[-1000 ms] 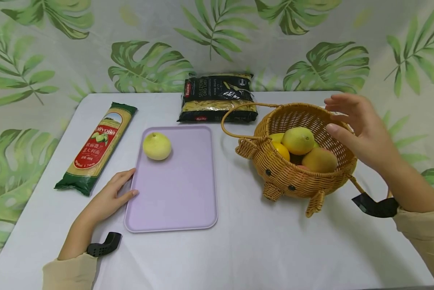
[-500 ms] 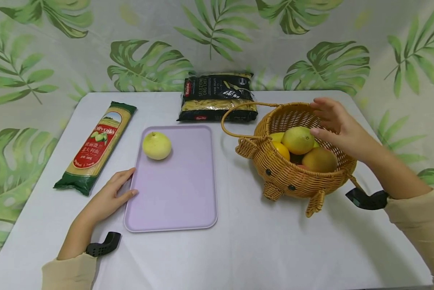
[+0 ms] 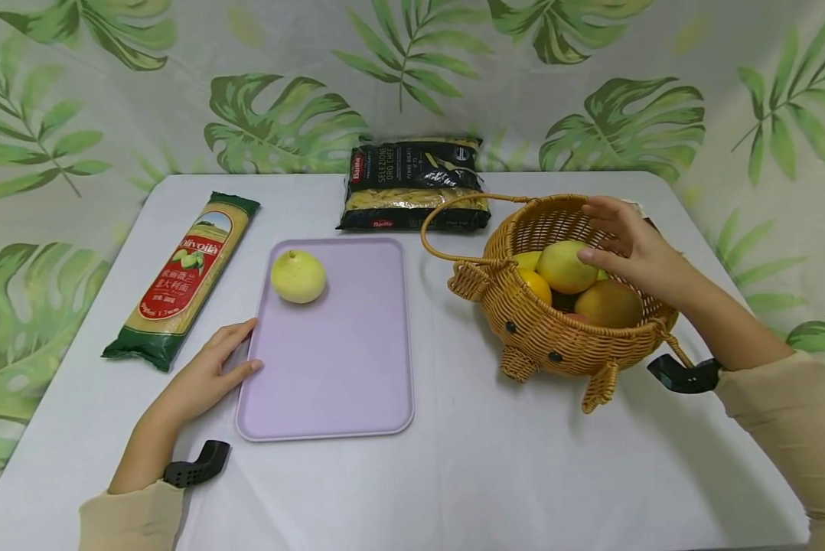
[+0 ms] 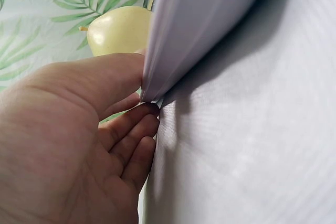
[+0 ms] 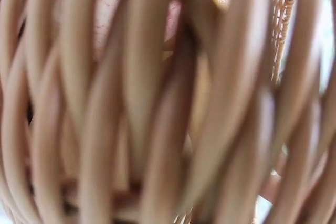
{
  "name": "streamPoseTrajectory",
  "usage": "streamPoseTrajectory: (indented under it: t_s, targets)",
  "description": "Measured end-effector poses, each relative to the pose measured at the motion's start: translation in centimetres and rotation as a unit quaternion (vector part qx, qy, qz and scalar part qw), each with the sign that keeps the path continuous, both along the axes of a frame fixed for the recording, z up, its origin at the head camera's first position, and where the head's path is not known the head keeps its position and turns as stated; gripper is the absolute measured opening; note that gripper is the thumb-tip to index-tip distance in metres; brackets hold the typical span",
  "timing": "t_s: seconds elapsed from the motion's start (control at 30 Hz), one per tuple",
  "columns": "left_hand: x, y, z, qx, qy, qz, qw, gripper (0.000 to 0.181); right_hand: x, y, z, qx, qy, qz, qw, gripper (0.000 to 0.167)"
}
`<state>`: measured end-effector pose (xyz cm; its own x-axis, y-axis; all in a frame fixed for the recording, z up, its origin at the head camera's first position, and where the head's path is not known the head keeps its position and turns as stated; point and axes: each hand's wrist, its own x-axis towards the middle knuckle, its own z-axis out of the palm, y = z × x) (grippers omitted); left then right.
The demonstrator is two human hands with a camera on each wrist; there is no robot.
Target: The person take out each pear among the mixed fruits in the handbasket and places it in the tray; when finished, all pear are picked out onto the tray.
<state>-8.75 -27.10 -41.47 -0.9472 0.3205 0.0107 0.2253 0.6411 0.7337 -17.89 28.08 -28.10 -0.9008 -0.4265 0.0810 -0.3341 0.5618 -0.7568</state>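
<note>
My left hand [image 3: 206, 375] rests at the left edge of a lilac tray [image 3: 330, 360], thumb and fingertips touching the rim. The left wrist view shows that thumb [image 4: 115, 74] against the tray's side, the other fingers just below. A round yellow pear [image 3: 298, 277] sits in the tray's far left corner. Over the right side of a wicker pig basket [image 3: 557, 344], my right hand [image 3: 640, 249] reaches in with fingers spread. Its thumb tip meets or nearly meets a yellow-green oval fruit [image 3: 565, 266]. Woven strands [image 5: 147, 93] fill the right wrist view, hiding that hand.
An orange-yellow fruit [image 3: 535, 288] and a brownish fruit [image 3: 608, 304] lie in the basket among others. A spaghetti pack [image 3: 185, 279] lies left of the tray. A black penne bag [image 3: 415, 184] stands at the back. The basket's handle [image 3: 432, 229] sticks out to the left.
My right hand has moved left and slightly down, from the basket's right rim to beside the yellow-green fruit. The left hand, tray and pear have stayed put.
</note>
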Motion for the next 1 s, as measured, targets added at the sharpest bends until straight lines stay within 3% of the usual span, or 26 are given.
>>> streamPoseTrajectory:
  t_s: [0.2, 0.5, 1.0]
  targets:
    - [0.0, 0.0, 0.0, 0.0, -0.001, 0.001, 1.0, 0.065, -0.3, -0.1, 0.0, 0.005, -0.013, -0.002, 0.9999, 0.07]
    - [0.0, 0.0, -0.1, 0.002, -0.007, 0.001, 1.0, 0.065, -0.5, 0.2, -0.2, 0.027, -0.096, -0.003, 0.995, 0.074]
    - [0.0, 0.1, 0.1, 0.001, -0.009, 0.001, 1.0, 0.065, -1.2, -0.1, -1.0, 0.071, -0.165, 0.002, 0.9838, 0.071]
